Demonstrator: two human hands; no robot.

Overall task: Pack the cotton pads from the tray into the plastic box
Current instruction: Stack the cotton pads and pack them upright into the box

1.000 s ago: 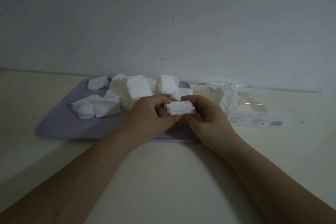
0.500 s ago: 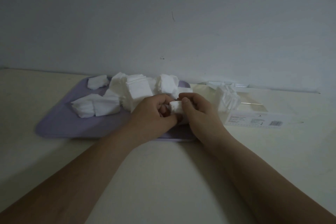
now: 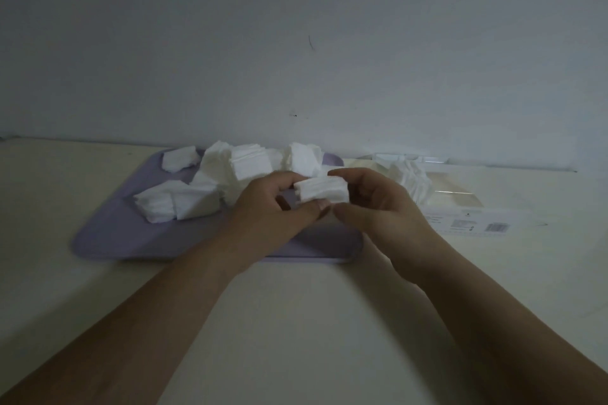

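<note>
A small stack of white cotton pads [image 3: 322, 193] is held between my left hand [image 3: 273, 214] and my right hand [image 3: 378, 210], just above the right part of the lilac tray [image 3: 131, 233]. Both hands pinch it from its two sides. More loose piles of cotton pads [image 3: 243, 168] lie across the back of the tray. The clear plastic box [image 3: 460, 204] lies to the right of the tray, with a row of pads [image 3: 411, 179] standing at its left end.
A pale table [image 3: 296, 322] runs up to a plain white wall [image 3: 296, 43] right behind the tray and box. A label with a barcode [image 3: 496, 227] faces me on the box's front side.
The stack was covered by my right hand's fingers half a second ago. Now both hands have opened it out to full width and lifted it slightly.
</note>
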